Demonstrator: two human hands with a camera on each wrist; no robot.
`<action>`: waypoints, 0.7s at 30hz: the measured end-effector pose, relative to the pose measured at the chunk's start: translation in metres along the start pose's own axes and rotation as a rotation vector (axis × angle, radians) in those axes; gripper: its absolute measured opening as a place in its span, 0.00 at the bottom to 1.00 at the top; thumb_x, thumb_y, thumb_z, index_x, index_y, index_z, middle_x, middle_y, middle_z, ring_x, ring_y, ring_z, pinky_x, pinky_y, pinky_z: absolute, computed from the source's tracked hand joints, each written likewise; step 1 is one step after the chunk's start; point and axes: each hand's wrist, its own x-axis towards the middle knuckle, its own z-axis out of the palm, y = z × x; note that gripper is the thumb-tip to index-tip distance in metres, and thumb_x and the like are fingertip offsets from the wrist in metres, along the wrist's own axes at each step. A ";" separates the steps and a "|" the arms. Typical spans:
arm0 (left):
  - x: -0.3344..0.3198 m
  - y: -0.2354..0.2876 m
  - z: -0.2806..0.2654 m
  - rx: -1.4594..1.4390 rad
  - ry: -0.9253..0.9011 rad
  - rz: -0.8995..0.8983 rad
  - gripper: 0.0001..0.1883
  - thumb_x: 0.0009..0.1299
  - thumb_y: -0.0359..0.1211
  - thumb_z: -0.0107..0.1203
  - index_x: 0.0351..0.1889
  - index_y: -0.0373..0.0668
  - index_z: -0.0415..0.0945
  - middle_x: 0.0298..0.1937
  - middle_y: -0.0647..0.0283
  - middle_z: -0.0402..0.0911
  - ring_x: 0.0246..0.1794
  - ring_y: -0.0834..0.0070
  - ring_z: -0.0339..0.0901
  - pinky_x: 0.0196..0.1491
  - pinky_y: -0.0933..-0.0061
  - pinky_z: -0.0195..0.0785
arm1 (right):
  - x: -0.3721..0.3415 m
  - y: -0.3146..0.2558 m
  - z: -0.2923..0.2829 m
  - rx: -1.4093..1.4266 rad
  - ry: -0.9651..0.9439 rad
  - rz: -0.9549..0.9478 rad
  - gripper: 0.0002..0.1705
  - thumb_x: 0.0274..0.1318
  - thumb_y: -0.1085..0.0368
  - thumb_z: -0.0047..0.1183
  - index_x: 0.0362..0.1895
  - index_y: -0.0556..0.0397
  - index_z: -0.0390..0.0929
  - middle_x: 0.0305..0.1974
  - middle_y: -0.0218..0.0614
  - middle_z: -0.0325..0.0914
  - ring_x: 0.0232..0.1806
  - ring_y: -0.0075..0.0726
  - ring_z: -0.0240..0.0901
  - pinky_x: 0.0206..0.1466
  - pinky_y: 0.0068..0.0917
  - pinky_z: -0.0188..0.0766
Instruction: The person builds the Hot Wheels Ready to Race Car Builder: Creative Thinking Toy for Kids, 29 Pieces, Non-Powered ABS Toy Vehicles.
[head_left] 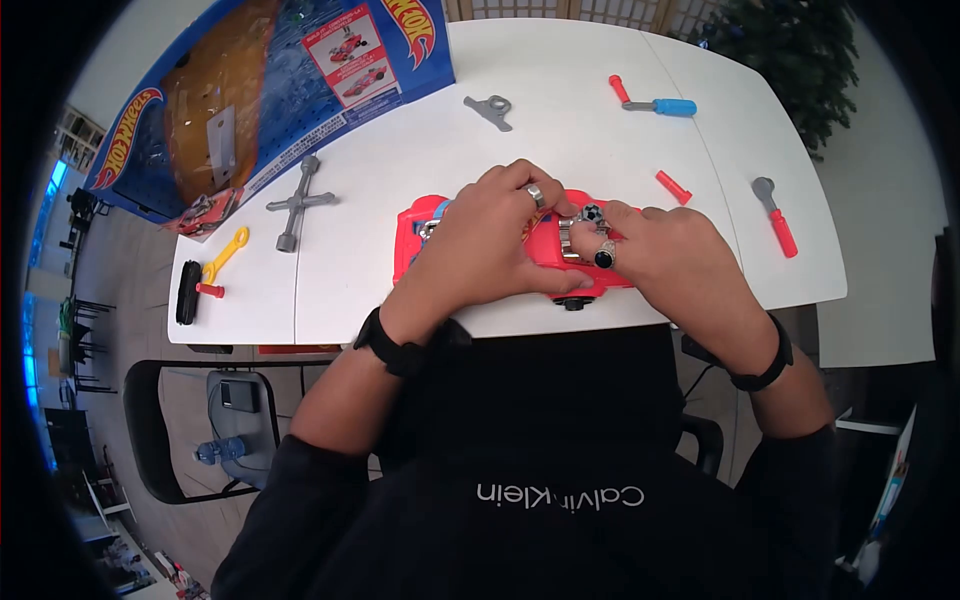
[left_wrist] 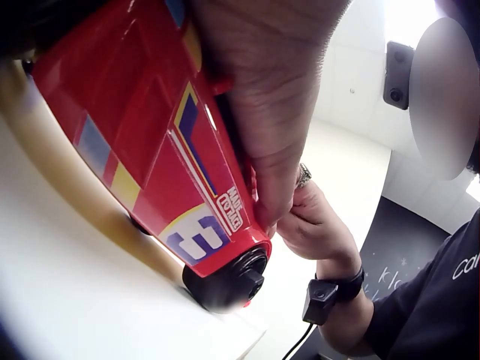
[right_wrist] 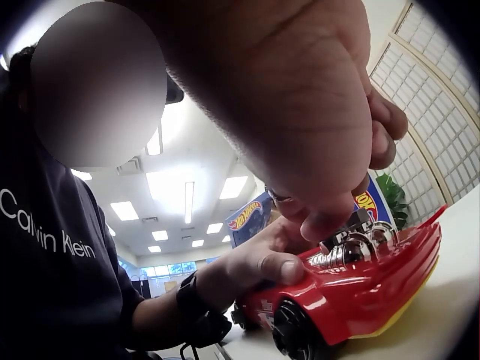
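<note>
A red toy race car (head_left: 545,238) lies on the white table in front of the person, with stickers and black wheels (right_wrist: 292,330). The left hand (head_left: 480,240) spans the car's body and grips it, thumb on the near side, fingers reaching to the far side. At the chrome toy engine (right_wrist: 352,251) on top, the right hand (head_left: 690,255) pinches a small grey-and-black engine piece (head_left: 592,213). The right fingers partly cover that piece. In the left wrist view, the car's side (left_wrist: 142,127) shows a number sticker and a black wheel at its lower end.
A blue Hot Wheels box (head_left: 405,75) stands at the back left. Around the car lie a grey cross wrench (head_left: 297,205), a yellow wrench (head_left: 226,255), a black piece (head_left: 187,292), a grey part (head_left: 490,112), a blue-handled tool (head_left: 672,106), a red bolt (head_left: 674,187) and a red-handled wrench (head_left: 776,218).
</note>
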 end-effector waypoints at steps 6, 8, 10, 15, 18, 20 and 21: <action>0.000 -0.003 0.004 -0.005 0.045 0.014 0.32 0.50 0.50 0.83 0.45 0.39 0.85 0.51 0.60 0.81 0.57 0.58 0.80 0.60 0.60 0.76 | 0.001 -0.002 0.000 0.130 0.047 0.039 0.13 0.63 0.70 0.57 0.50 0.41 0.76 0.42 0.34 0.79 0.34 0.40 0.84 0.30 0.33 0.76; 0.001 -0.003 0.004 -0.040 0.047 0.000 0.31 0.49 0.49 0.83 0.44 0.38 0.86 0.50 0.60 0.81 0.57 0.58 0.80 0.61 0.60 0.76 | 0.003 -0.004 -0.004 0.230 0.043 0.083 0.11 0.63 0.70 0.57 0.49 0.42 0.77 0.41 0.35 0.78 0.33 0.44 0.82 0.31 0.36 0.76; 0.000 -0.003 0.004 -0.035 0.059 0.000 0.31 0.49 0.48 0.82 0.44 0.38 0.86 0.50 0.60 0.81 0.57 0.58 0.80 0.61 0.60 0.76 | 0.006 -0.003 -0.008 0.270 0.021 0.091 0.11 0.63 0.69 0.58 0.50 0.45 0.78 0.43 0.36 0.79 0.35 0.45 0.83 0.33 0.36 0.77; 0.000 -0.003 0.005 -0.049 0.071 0.001 0.30 0.50 0.48 0.82 0.43 0.38 0.86 0.51 0.60 0.81 0.58 0.58 0.80 0.62 0.60 0.76 | 0.008 -0.008 -0.003 0.271 -0.123 0.198 0.13 0.64 0.70 0.58 0.52 0.50 0.79 0.47 0.39 0.80 0.37 0.48 0.85 0.36 0.37 0.79; 0.000 -0.003 0.005 -0.028 0.079 0.010 0.31 0.50 0.49 0.82 0.43 0.37 0.86 0.52 0.60 0.81 0.58 0.58 0.80 0.62 0.59 0.76 | 0.005 -0.019 0.003 0.268 -0.060 0.257 0.13 0.67 0.70 0.57 0.54 0.51 0.77 0.48 0.41 0.81 0.39 0.49 0.86 0.37 0.40 0.80; -0.001 0.001 0.003 -0.011 0.096 -0.011 0.32 0.49 0.50 0.82 0.43 0.37 0.87 0.52 0.61 0.82 0.58 0.59 0.81 0.63 0.59 0.76 | 0.005 -0.029 0.004 0.397 0.023 0.378 0.12 0.69 0.72 0.55 0.55 0.53 0.75 0.50 0.45 0.82 0.41 0.50 0.87 0.38 0.43 0.80; -0.002 0.000 0.003 -0.011 0.093 -0.013 0.32 0.49 0.50 0.82 0.43 0.37 0.87 0.52 0.61 0.82 0.58 0.59 0.81 0.63 0.59 0.76 | 0.007 -0.033 0.006 0.400 0.022 0.378 0.12 0.69 0.72 0.55 0.55 0.53 0.75 0.50 0.45 0.82 0.41 0.50 0.87 0.38 0.43 0.80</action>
